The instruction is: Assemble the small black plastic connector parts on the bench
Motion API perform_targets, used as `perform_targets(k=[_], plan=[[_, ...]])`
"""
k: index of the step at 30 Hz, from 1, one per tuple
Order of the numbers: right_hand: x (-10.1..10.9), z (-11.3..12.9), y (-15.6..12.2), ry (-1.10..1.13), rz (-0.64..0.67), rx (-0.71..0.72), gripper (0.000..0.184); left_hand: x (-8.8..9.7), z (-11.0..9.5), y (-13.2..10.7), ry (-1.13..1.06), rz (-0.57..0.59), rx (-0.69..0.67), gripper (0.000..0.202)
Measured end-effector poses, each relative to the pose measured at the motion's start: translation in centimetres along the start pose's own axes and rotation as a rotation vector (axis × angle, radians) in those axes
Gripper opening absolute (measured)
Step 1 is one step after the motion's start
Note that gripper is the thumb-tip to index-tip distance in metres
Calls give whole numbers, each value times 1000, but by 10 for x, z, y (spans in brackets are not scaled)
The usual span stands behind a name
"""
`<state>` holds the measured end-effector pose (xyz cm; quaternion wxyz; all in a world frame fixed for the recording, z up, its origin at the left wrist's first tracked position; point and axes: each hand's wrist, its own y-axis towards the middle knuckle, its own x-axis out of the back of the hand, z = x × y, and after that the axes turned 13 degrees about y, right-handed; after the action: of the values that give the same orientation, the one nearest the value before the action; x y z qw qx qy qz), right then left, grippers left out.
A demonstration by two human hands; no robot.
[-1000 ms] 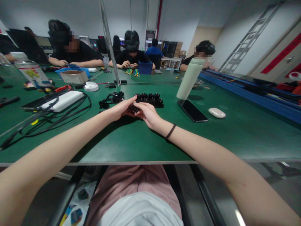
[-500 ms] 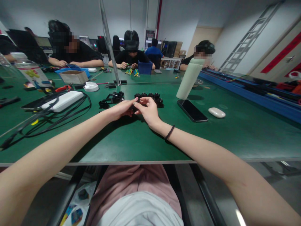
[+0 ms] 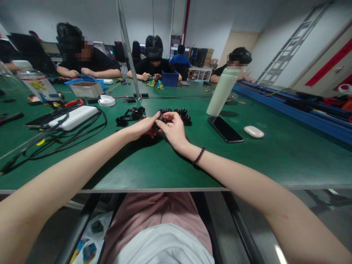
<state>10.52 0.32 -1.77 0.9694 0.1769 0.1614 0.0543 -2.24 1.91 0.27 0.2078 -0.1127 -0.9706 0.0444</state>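
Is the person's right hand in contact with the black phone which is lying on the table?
Apart. The head view shows a wide strip of green tabletop between the right hand and the black phone.

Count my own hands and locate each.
2: the left hand, left of a small black part, and the right hand, at its right, both holding it; each hand is partly hidden.
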Motion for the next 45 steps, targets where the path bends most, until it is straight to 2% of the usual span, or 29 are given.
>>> perform_targets(k=[12, 16, 26, 37, 45], plan=[[1, -3, 2, -12, 13, -35, 30, 0, 3, 2, -40, -36, -2, 50], [1, -4, 3, -8, -18, -50, 25, -1, 2, 2, -48, -47, 1, 45], [0, -5, 9, -23, -86, -189, 8, 0, 5, 6, -105, -81, 31, 40], [-3, -5, 9, 75, -136, -308, 12, 1, 0, 3, -211, -102, 65, 32], [-3, -3, 9, 120, -184, -336, 17, 1, 1, 4, -241, -88, 77, 22]])
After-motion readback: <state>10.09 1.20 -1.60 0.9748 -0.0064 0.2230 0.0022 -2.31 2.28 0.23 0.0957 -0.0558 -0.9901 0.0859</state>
